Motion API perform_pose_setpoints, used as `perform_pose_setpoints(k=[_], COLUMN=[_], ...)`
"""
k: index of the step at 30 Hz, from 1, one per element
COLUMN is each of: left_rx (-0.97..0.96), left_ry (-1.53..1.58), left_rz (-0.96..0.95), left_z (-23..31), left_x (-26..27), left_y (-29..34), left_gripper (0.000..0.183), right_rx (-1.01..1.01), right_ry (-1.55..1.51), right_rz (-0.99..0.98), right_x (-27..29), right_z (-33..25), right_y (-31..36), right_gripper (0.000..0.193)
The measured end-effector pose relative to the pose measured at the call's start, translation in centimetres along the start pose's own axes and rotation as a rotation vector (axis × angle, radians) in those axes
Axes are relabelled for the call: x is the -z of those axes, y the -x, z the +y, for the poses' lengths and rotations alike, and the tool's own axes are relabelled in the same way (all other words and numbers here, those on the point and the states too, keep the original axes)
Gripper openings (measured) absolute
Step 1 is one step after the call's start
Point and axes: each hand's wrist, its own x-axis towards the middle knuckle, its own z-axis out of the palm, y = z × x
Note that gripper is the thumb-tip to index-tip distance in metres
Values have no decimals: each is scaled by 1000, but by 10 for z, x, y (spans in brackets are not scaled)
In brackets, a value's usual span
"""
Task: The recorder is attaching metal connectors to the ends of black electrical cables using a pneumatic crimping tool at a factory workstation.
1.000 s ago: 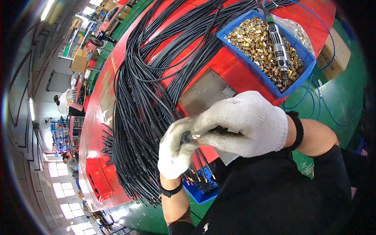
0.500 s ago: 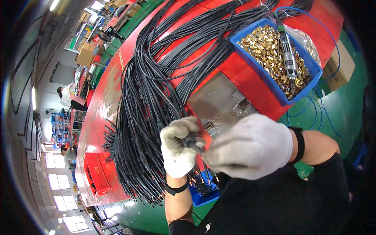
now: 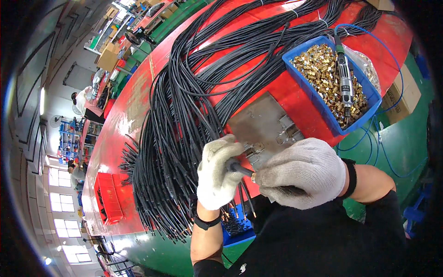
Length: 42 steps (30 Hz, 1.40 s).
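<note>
My left hand (image 3: 216, 171), in a pale work glove, grips a black cable (image 3: 240, 169) near its end, which points toward my right hand. A small brass-coloured fitting (image 3: 253, 177) shows at the tip of this cable. My right hand (image 3: 307, 174), gloved too, has its fingers closed on the fitting; they hide most of it. Just beyond both hands lies a metal plate (image 3: 256, 117) with small raised metal clamps on it. A thick bundle of black cables (image 3: 173, 138) spreads beside my left hand, several with bare copper ends.
A blue bin (image 3: 308, 92) of brass fittings stands at the right on the red table (image 3: 124, 106); a power screwdriver (image 3: 345, 83) with a blue hose lies across it. A red box (image 3: 108, 198) sits at the left. Below my hands is a blue tray (image 3: 240, 237) of black parts.
My hands have drawn slightly apart, so the brass-coloured fitting at the cable tip now shows. My right hand has turned a little. The whole view has shifted slightly.
</note>
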Motion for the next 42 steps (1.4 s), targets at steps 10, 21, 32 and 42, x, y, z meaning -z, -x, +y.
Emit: perform_pose_setpoints(k=[10,21,32,42], left_rx=[4,-34,50,-3], left_ry=[362,-57,-100,-175], left_rz=[148,-2,-72,-96], left_z=[-22,-2,22,31], left_x=[-16,2,-1,-5], left_y=[9,1,-7,-15], left_gripper=[51,54,42,48], right_rx=[110,-25,-137,-188], right_ry=[140,2,80,74], right_rz=[-119,19,-47,-78], right_x=[-3,-1,7,6], right_z=[-8,-2,-8,1], right_y=[4,1,-1,3], right_gripper=[36,36,30,18])
